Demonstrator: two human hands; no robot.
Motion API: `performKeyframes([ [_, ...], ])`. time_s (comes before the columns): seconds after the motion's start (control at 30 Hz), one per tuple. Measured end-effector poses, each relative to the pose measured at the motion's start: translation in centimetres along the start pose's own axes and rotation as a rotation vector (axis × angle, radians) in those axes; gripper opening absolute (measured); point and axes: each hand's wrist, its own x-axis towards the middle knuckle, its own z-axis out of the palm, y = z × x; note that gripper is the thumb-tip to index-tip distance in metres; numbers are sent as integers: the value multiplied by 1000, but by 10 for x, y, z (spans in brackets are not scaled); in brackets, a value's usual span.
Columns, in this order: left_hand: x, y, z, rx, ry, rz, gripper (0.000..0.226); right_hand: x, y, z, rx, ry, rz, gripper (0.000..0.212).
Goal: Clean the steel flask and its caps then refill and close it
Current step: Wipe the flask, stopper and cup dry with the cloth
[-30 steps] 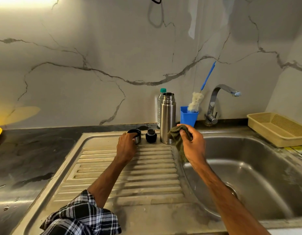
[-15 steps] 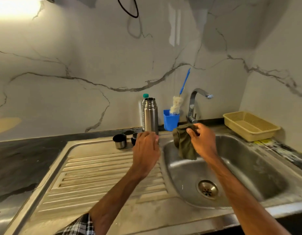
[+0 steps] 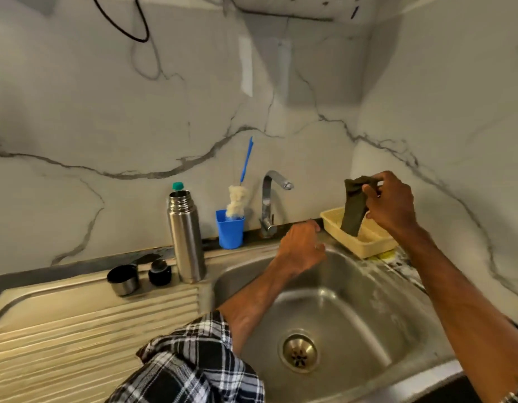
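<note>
Grey-veined marble walls close round a steel sink set in a corner. Over its basin (image 3: 353, 301) the left hand (image 3: 303, 248) hovers with fingers loosely bent and holding nothing, just short of the tap (image 3: 271, 205). The right hand (image 3: 393, 202), higher and further right, pinches a dark cloth (image 3: 353, 210) that hangs down over the yellow tray (image 3: 365, 248).

The steel flask (image 3: 186, 237) stands upright and uncapped well to the left of both hands, its long axis vertical, at the back where the basin meets the ribbed draining board. The left hand is clearly the nearer; the right would have to cross the basin and the left arm. Between the flask and the left hand stands a blue cup (image 3: 230, 231) holding a bottle brush (image 3: 237, 199). Beyond the flask, further left again, sit the black stopper (image 3: 160, 272), just beside it, and the cup cap (image 3: 122, 279). A reach for the flask looks best suited to the left hand, sweeping leftward in front of the blue cup.
</note>
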Motion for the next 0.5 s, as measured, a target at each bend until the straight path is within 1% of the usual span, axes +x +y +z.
performKeyframes([
  [0.07,17,10,15,31,-66,64,55,14,12,-5,-146,0,-59,20],
  [0.17,36,25,35,127,-159,139,62,34,30,-3,-303,-72,-67,19],
  [0.27,51,36,52,215,-237,176,64,52,56,11,-275,-192,-54,20],
  [0.33,55,36,62,267,-270,195,61,59,73,24,-250,-293,-49,22],
  [0.43,60,32,76,326,-286,214,53,67,97,46,-226,-417,-15,23],
  [0.5,62,27,84,334,-279,239,52,69,106,58,-208,-478,20,21],
])
